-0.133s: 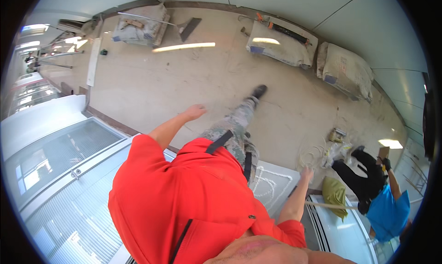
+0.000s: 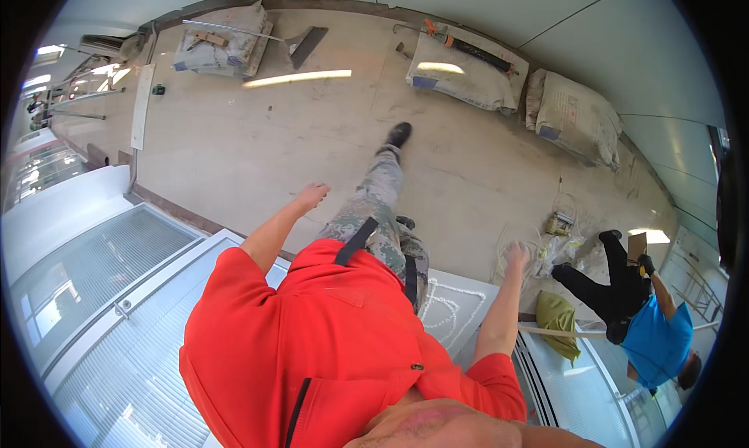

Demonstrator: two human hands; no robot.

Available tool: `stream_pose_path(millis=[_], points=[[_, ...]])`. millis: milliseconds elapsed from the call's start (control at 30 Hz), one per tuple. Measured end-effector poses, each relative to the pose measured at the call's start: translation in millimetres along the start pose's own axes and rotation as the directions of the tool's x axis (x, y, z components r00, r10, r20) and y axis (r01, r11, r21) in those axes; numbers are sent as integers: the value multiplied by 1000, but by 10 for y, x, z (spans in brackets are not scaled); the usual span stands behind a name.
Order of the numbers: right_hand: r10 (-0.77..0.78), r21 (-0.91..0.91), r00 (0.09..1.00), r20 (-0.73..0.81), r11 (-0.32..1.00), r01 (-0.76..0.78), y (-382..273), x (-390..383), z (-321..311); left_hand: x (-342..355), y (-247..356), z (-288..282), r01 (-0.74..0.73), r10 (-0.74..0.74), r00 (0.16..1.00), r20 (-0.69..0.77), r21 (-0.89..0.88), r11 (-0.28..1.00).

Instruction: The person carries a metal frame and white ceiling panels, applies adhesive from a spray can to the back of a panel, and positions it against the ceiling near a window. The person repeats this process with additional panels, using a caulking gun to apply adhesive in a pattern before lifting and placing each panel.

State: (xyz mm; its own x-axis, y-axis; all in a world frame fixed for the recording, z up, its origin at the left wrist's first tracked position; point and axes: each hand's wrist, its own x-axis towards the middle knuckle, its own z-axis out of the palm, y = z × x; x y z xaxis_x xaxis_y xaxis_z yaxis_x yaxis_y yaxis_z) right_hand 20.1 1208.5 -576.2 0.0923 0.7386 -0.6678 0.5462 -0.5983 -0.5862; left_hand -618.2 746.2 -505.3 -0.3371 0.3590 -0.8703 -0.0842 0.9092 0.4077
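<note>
My left hand (image 2: 314, 196) hangs out over the floor beside my camouflage trousers (image 2: 373, 202), its fingers loosely apart and nothing seen in them. My right hand (image 2: 516, 254) is stretched out on the other side, blurred, and its finger shape is not plain. Behind it in the picture lies a loose coil of pale hose or cable (image 2: 503, 267) on the floor; I cannot make out any contact. Near my right forearm is a light grey panel (image 2: 477, 290) with thick white beads of paste on it. One dark shoe (image 2: 399, 134) is forward on the floor.
Filled sacks (image 2: 577, 120) line the far wall, with a caulking gun (image 2: 476, 52) on one. A wide scraper (image 2: 306, 48) lies far left. At right, a co-worker in a blue shirt (image 2: 659, 346) holds a brown board (image 2: 637, 253) near a green sack (image 2: 555, 317). Glazed panels (image 2: 148, 323) stand left.
My forward leg and left hand have shifted left and up in the picture. My right hand has swung upward, away from the panel. The co-worker's head now shows more.
</note>
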Motion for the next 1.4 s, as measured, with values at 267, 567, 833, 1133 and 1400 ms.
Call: stream_pose_path(millis=[267,567,833,1133,1400], points=[[59,184,842,536,965,-185,-2312,-184,4152,999,533,-1006,-252,298,950,-95,330,910],[128,352,734,667,814,-462,-3300,1020,7092,1878,1968,-1320,-68,-219,916,338,666,743],[214,616,852,477,610,-498,-4389,2147,7933,1948,2359,-1295,-111,-56,971,234,643,758],[442,952,881,170,156,-262,-4969,2065,7803,2108,2819,-1130,-85,-129,964,232,732,676],[258,612,944,-205,787,-83,-3251,155,5314,2291,2781,-1018,-255,-36,944,327,795,550]])
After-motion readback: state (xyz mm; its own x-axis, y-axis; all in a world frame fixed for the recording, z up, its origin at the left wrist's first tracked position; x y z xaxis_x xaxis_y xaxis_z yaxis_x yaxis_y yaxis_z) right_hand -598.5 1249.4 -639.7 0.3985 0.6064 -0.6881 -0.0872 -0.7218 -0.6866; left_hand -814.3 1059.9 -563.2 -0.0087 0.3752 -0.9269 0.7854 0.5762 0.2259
